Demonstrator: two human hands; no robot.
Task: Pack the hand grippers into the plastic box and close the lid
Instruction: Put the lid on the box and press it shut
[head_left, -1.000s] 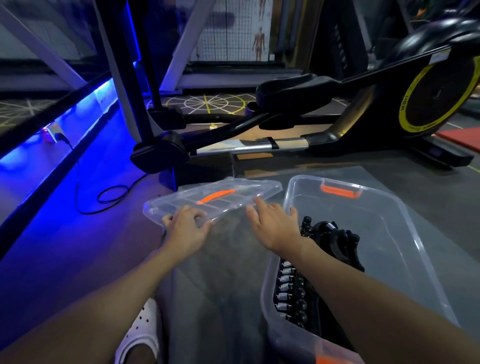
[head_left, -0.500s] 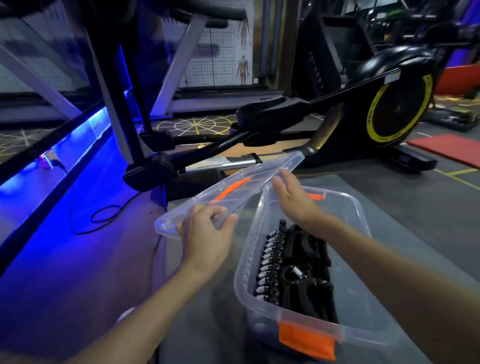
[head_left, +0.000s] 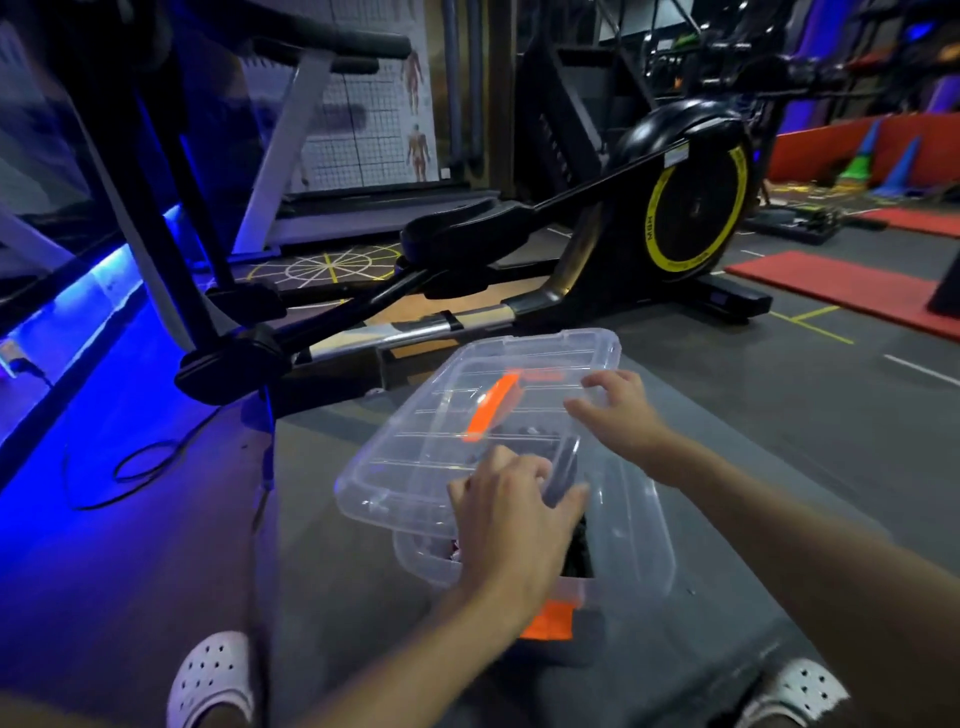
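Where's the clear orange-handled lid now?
Head view, centre: the clear plastic lid is held skewed over the clear plastic box by the left hand and right hand.

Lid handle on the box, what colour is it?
Orange handle on the clear lid; the head view shows it best.

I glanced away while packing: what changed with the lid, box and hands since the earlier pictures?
The lid, which lay on the floor left of the plastic box, was lifted and swung right; it is now held skewed over the box, not seated. The left hand and right hand keep hold of its edges. The hand grippers stayed inside.
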